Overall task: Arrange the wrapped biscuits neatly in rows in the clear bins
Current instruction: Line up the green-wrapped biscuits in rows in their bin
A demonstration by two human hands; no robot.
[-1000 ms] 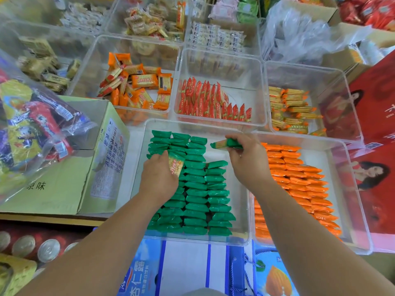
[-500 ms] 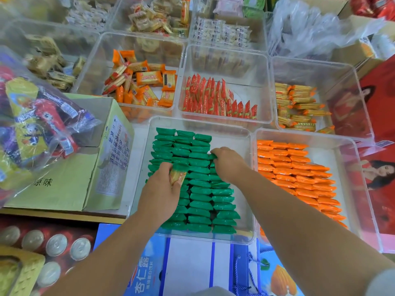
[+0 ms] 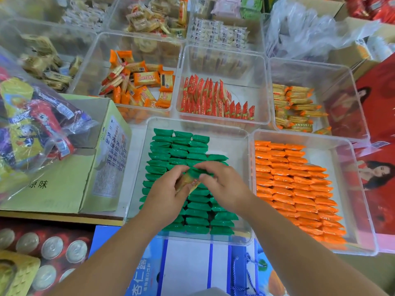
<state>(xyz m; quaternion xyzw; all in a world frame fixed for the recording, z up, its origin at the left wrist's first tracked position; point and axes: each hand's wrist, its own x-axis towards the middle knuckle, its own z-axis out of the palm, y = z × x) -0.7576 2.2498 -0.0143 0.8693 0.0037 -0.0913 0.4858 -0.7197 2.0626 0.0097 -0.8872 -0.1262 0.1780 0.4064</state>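
Green wrapped biscuits [image 3: 181,146] lie in tight rows in a clear bin [image 3: 239,144] in front of me. My left hand [image 3: 164,195] holds a small stack of green-wrapped biscuits [image 3: 189,181] over the middle of the rows. My right hand [image 3: 222,184] meets it from the right, thumb and fingers pinched on the top green packet of that stack. The biscuits beneath both hands are hidden.
To the right, a clear bin [image 3: 354,189] holds orange biscuit rows [image 3: 295,178]. Behind are bins with red packets [image 3: 213,99], loose orange packets [image 3: 139,82] and yellow packets [image 3: 295,107]. A green carton [image 3: 85,167] and a snack bag [image 3: 32,116] sit at left.
My right hand set its green packet down at the third column's far end, then drew back to my left hand. It now pinches a packet on the left hand's stack.
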